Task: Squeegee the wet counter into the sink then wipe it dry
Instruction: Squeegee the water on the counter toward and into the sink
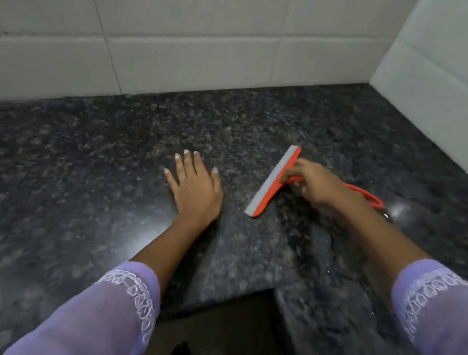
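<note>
right hand closed around the neck of the orange squeegee, blade down on the dark granite table in the corner by the tiled wall. left hand spread flat, holding nothing, just beside the blade. no sink in view. likely slip: blade tilting off the stone and leaving streaks, or pushing water over the front edge instead of toward the sink.

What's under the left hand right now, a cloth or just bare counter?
Only dark granite counter shows around the left hand, which lies flat, fingers spread. No cloth edge sticks out. The spot beneath the palm is covered, so I can't confirm it.
</note>
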